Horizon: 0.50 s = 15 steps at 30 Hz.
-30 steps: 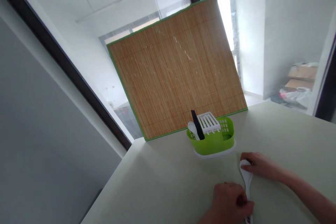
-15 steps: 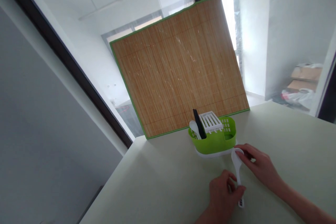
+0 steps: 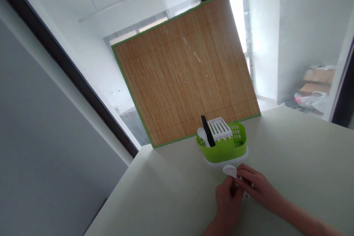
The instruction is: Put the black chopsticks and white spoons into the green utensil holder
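A white spoon (image 3: 229, 170) is held in front of the green cutlery holder (image 3: 226, 153), its bowl pointing up and left. My left hand (image 3: 228, 199) has its fingers closed around the handle just below the bowl, hiding most of it. My right hand (image 3: 256, 185) pinches the same spoon from the right side, close against the left fingers. The handle's slotted end shows between the two hands. In the holder stand another white spoon (image 3: 203, 136) and black chopsticks (image 3: 208, 131), left of a white slotted rack (image 3: 219, 128).
The holder stands on a pale table (image 3: 166, 184). Behind it a bamboo mat (image 3: 185, 70) with green edging leans against a glass pane. Beyond the glass lie cardboard boxes (image 3: 319, 75) and a plastic bag.
The spoon has tilted, its bowl swinging to the left and lower. My right hand has moved left and down from the bowl to the handle, closer to my left hand.
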Tool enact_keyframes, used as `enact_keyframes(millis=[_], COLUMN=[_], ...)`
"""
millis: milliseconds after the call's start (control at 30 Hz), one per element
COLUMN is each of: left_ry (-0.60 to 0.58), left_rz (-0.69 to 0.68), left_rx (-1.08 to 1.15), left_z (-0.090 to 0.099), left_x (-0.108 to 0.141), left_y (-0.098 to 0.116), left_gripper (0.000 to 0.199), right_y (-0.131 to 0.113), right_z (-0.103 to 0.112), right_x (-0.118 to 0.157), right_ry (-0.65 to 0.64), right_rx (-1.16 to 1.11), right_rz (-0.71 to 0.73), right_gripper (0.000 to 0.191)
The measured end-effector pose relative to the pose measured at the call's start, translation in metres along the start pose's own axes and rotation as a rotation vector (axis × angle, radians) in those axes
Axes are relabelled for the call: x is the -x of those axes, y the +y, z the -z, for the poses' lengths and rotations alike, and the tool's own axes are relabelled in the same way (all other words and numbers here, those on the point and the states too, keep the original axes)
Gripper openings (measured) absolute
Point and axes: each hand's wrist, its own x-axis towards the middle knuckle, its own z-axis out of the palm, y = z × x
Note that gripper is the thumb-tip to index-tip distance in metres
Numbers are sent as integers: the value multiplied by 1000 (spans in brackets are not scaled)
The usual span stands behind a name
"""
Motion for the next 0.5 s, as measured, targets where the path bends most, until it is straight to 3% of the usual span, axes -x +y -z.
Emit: enact_keyframes(millis=[500], left_ry=[53], left_rz=[-76], left_rx=[-158], left_z=[3], left_x=[2], left_y=[8], left_gripper=[21], right_y=[0], right_z=[2], right_x=[-2], right_ry=[28], right_rx=[-104], right_rz=[2], right_gripper=[24])
